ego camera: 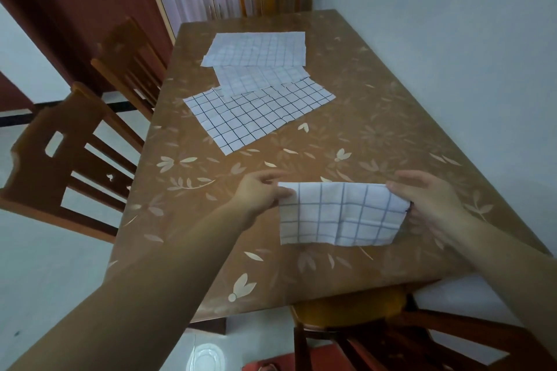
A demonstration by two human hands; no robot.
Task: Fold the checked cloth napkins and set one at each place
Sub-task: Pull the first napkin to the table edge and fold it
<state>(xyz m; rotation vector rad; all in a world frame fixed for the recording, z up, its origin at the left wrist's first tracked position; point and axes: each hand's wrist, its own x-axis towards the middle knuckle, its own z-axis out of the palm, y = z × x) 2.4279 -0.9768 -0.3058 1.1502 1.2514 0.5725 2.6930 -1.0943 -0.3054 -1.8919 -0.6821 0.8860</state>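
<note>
A folded white napkin with a blue check (337, 214) hangs just above the near part of the table, held by its top corners. My left hand (259, 193) pinches its left corner and my right hand (428, 199) pinches its right corner. Farther back three unfolded checked napkins lie flat and overlap: the nearest (256, 114), a middle one (259, 78) and the farthest (259, 50).
The table (376, 135) has a brown cover with a pale leaf pattern and stands against a wall on the right. Two wooden chairs (69, 159) stand along its left side and one chair (361, 328) at the near end. A cupboard stands behind.
</note>
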